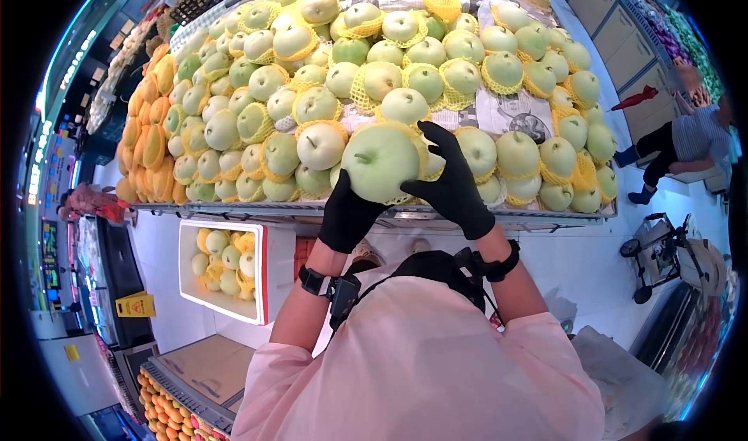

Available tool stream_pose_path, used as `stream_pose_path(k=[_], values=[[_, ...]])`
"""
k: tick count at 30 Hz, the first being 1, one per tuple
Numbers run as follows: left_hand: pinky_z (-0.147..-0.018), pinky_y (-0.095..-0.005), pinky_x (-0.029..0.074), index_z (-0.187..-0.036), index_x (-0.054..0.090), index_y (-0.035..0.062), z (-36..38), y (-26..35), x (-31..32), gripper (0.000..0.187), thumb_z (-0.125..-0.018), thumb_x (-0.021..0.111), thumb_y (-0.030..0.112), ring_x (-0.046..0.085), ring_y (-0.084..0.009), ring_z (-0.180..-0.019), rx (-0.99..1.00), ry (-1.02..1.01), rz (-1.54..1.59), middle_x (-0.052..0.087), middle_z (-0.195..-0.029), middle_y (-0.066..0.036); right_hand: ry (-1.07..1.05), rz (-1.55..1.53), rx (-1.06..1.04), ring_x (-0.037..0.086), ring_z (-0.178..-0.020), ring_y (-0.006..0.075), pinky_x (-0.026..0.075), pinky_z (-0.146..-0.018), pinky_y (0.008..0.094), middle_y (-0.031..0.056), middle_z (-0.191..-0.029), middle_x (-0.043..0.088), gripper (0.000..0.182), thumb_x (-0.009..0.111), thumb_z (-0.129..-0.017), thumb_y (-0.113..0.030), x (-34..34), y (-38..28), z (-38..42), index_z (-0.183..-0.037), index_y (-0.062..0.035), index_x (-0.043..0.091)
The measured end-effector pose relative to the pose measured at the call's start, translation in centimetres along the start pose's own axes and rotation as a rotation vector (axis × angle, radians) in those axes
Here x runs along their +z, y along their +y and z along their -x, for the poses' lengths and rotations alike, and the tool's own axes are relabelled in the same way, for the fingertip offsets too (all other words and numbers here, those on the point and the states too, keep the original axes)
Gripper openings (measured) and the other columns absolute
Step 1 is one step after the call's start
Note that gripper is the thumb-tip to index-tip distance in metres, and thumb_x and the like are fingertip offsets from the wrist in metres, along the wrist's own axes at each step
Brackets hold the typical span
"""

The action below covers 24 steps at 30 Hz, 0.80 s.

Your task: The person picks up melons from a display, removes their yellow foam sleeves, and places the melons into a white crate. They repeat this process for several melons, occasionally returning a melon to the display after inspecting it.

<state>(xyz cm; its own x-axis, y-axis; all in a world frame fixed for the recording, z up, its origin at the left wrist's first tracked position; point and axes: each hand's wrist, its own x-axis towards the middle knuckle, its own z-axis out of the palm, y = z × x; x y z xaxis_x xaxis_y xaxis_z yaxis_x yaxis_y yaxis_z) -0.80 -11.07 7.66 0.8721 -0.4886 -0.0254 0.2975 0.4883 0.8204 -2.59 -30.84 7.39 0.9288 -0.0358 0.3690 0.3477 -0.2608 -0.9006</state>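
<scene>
melon [380,164] is held between our gloved hands, just above the near edge of the display stand [545,220]. our left hand [351,213] cups it from below and from the left, and our right hand [450,180] grasps its right side, thumb and fingers spread apart. its stem points up toward us. on the stand lie many other pale green melons [518,153], plenty of them in yellow foam nets, with newspaper [506,114] showing among those toward the right. orange fruit [154,149] fills the stand's left end. on the floor before the stand, toward its left, we see a white box [186,269] of more melons. off the stand's right end are a person [697,137] in a striped top and a wheeled cart [678,254].
</scene>
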Motion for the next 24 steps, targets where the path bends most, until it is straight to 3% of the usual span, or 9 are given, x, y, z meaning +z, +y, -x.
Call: stream_pose_path(k=[2, 3, 6, 7, 10, 14, 16, 19, 24], values=[[-0.094, -0.0341, 0.047, -0.132, 0.037, 0.0012, 0.6, 0.9, 0.5, 0.068, -0.077, 0.076, 0.012, 0.056, -0.0224, -0.114, -0.024, 0.08, 0.209, 0.055, -0.127, -0.012, -0.02, -0.029, 0.078, 0.045, -0.124, 0.0214, 0.04, -0.103, 0.0361, 0.0091, -0.137, 0.043, 0.085, 0.078, -0.071, -0.007, 0.6, 1.1, 0.0, -0.142, -0.0065, 0.032], [-0.094, -0.0343, 0.047, -0.132, 0.037, 0.0012, 0.9, 1.3, 0.1, 0.068, -0.077, 0.076, 0.013, 0.057, -0.0228, -0.113, -0.044, 0.094, 0.336, 0.056, -0.126, -0.012, -0.079, -0.219, 0.237, 0.042, -0.126, 0.0257, 0.038, -0.104, 0.0384, 0.0145, -0.138, 0.041, 0.086, 0.08, -0.072, -0.019, 0.9, 0.9, -0.1, -0.141, -0.0038, 0.032], [-0.098, -0.0349, 0.045, -0.132, 0.037, 0.0023, 2.0, 1.4, -0.6, 0.066, -0.08, 0.074, 0.016, 0.054, -0.0226, -0.116, 0.11, 0.154, -0.276, 0.054, -0.129, -0.012, -0.19, -0.315, 0.196, 0.038, -0.131, 0.0215, 0.033, -0.108, 0.0357, 0.0095, -0.144, 0.037, 0.083, 0.073, -0.076, -0.005, 2.8, 0.8, -0.2, -0.145, -0.0074, 0.028], [-0.099, -0.0353, 0.043, -0.133, 0.037, 0.0029, 2.4, 1.4, -2.2, 0.064, -0.082, 0.072, 0.018, 0.053, -0.0224, -0.118, 0.03, 0.113, 0.011, 0.054, -0.129, -0.012, -0.258, -0.306, 0.17, 0.034, -0.134, 0.0217, 0.03, -0.11, 0.0358, 0.0105, -0.146, 0.035, 0.085, 0.075, -0.075, -0.008, 3.4, -0.1, -0.5, -0.145, -0.0069, 0.027], [-0.105, -0.0383, 0.038, -0.138, 0.034, 0.0063, 3.3, 0.9, -6.6, 0.054, -0.093, 0.055, 0.029, 0.045, -0.0232, -0.125, -0.041, 0.061, -0.052, 0.048, -0.134, -0.011, -0.312, -0.186, 0.146, 0.032, -0.135, 0.0242, 0.029, -0.111, 0.0372, 0.0141, -0.145, 0.034, 0.104, 0.084, -0.066, -0.019, 6.4, -2.2, -1.1, -0.146, -0.0033, 0.02], [-0.097, -0.0359, 0.047, -0.139, 0.033, 0.0075, 5.7, 2.4, -10.5, 0.042, -0.101, 0.043, 0.023, 0.048, -0.023, -0.121, 0.051, 0.022, -0.765, 0.045, -0.135, -0.012, -0.308, -0.202, 0.083, 0.038, -0.13, 0.0252, 0.033, -0.109, 0.0388, 0.0155, -0.139, 0.039, 0.109, 0.089, -0.058, -0.025, 10.3, -2.1, -1.4, -0.143, -0.0025, 0.023], [-0.094, -0.0339, 0.049, -0.139, 0.034, 0.0072, 6.8, 4.8, -11.8, 0.044, -0.099, 0.048, 0.02, 0.05, -0.0213, -0.119, -0.044, 0.044, -1.075, 0.047, -0.133, -0.012, -0.301, -0.158, 0.055, 0.039, -0.129, 0.0248, 0.034, -0.108, 0.039, 0.0148, -0.138, 0.041, 0.108, 0.089, -0.058, -0.025, 12.2, -1.5, -1.7, -0.142, -0.0028, 0.025], [-0.091, -0.0314, 0.05, -0.14, 0.034, 0.0068, 7.5, 7.0, -13.3, 0.056, -0.089, 0.056, 0.005, 0.052, -0.0195, -0.116, -0.165, 0.395, -0.302, 0.05, -0.13, -0.012, -0.328, -0.165, 0.098, 0.041, -0.128, 0.0244, 0.035, -0.107, 0.039, 0.0142, -0.137, 0.041, 0.107, 0.089, -0.058, -0.026, 15.3, -2.1, -2.3, -0.141, -0.0031, 0.027], [-0.098, -0.0381, 0.046, -0.145, 0.027, 0.0107, 10.5, 8.9, -18.9, 0.088, -0.067, 0.065, -0.002, 0.047, -0.0241, -0.122, 0.074, 0.311, -0.485, 0.046, -0.133, -0.012, -0.372, -0.155, 0.156, 0.039, -0.131, 0.0241, 0.035, -0.108, 0.0387, 0.0135, -0.141, 0.039, 0.104, 0.088, -0.061, -0.025, 22.1, -4.2, -2.4, -0.143, -0.0038, 0.027]])
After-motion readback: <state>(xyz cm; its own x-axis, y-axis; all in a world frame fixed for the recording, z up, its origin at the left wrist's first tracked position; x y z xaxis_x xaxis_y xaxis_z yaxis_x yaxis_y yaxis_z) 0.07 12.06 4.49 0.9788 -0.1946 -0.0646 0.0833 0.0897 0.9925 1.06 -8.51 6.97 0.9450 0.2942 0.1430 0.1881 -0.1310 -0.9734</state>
